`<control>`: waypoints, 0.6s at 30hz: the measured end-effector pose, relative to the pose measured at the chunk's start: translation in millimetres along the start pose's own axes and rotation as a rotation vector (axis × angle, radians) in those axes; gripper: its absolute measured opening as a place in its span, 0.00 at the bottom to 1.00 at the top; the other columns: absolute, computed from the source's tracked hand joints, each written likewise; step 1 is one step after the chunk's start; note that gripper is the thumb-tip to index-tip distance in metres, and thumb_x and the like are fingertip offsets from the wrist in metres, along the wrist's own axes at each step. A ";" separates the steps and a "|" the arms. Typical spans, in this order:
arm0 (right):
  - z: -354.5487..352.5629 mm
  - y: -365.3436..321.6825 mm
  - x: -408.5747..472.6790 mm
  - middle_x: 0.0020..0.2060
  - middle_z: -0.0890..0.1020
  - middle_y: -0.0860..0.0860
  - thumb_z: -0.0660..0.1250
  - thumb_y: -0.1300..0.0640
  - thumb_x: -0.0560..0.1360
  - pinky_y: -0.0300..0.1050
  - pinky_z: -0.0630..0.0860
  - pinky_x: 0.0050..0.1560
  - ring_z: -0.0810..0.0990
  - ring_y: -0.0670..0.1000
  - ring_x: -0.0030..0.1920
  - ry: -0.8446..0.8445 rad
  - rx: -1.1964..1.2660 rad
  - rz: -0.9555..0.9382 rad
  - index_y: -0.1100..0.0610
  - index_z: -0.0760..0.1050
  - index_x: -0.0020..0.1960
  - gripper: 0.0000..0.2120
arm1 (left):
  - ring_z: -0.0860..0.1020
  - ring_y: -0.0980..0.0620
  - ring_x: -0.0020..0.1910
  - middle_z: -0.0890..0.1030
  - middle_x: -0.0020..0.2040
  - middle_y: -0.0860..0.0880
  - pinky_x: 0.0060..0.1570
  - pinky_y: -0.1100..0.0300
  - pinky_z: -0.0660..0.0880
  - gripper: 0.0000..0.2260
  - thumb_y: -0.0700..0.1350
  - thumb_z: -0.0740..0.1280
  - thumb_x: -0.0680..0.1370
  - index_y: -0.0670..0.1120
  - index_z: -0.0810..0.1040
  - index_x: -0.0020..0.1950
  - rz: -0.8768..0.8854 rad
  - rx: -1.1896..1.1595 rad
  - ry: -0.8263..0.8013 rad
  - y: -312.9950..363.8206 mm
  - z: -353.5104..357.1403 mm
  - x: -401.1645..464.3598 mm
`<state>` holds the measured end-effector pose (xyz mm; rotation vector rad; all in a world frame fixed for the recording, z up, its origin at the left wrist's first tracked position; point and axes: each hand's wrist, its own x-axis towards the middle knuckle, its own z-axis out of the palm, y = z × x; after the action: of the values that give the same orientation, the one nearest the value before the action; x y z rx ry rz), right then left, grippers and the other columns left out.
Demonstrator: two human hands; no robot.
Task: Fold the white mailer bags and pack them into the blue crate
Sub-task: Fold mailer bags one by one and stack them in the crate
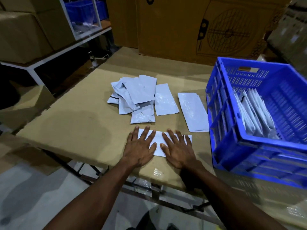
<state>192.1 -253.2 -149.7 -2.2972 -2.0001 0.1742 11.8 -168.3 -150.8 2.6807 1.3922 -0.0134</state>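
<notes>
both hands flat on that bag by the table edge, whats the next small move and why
Probably pinch the bag and carry it to the crate. The left hand and right hand lie flat, fingers spread, pressing it down, and it already looks folded narrow. Bags stand in the crate, so this one likely joins them.

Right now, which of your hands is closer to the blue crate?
The right. My right hand presses flat on the mailer bag just left of the blue crate; my left hand lies beside it, farther from the crate.
</notes>
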 end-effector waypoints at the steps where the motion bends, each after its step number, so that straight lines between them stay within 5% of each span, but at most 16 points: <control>1: 1.3 7.0 -3.8 0.81 0.49 0.46 0.29 0.31 0.76 0.61 0.45 0.77 0.45 0.54 0.80 0.008 0.012 0.040 0.43 0.48 0.80 0.37 | 0.41 0.41 0.81 0.44 0.83 0.55 0.77 0.42 0.44 0.30 0.65 0.39 0.80 0.60 0.46 0.82 -0.004 0.000 0.000 -0.4 0.6 -0.2; 9: -6.6 24.5 -20.2 0.77 0.32 0.52 0.36 0.22 0.72 0.66 0.30 0.72 0.30 0.56 0.78 -0.061 0.071 0.120 0.49 0.35 0.80 0.46 | 0.37 0.42 0.81 0.40 0.82 0.57 0.77 0.42 0.41 0.29 0.66 0.42 0.82 0.60 0.43 0.82 -0.023 -0.032 -0.036 -3.0 -3.2 0.2; 12: -1.8 24.0 -29.6 0.81 0.51 0.52 0.44 0.26 0.77 0.72 0.43 0.73 0.46 0.56 0.80 0.144 0.051 -0.148 0.49 0.58 0.79 0.39 | 0.38 0.42 0.81 0.40 0.83 0.57 0.77 0.40 0.41 0.29 0.66 0.43 0.82 0.60 0.43 0.82 -0.008 -0.027 -0.042 -6.3 -1.7 4.3; 14: 0.3 19.4 -32.3 0.76 0.66 0.50 0.51 0.36 0.81 0.72 0.54 0.72 0.58 0.55 0.78 0.258 0.125 -0.277 0.49 0.73 0.67 0.24 | 0.39 0.42 0.81 0.40 0.83 0.56 0.77 0.40 0.41 0.29 0.66 0.42 0.82 0.60 0.43 0.82 -0.003 -0.032 -0.052 -7.4 -2.0 6.8; 18: 7.4 14.7 -17.8 0.67 0.77 0.50 0.59 0.50 0.81 0.67 0.60 0.71 0.67 0.54 0.74 0.353 0.047 -0.341 0.50 0.77 0.50 0.09 | 0.41 0.47 0.81 0.43 0.83 0.55 0.76 0.37 0.41 0.38 0.72 0.37 0.76 0.55 0.47 0.83 0.028 -0.108 -0.011 -5.0 -9.2 -0.9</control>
<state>203.0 -272.9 -158.7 -1.7693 -2.1207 -0.1925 6.8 -165.2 -142.1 2.6076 1.3134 0.0476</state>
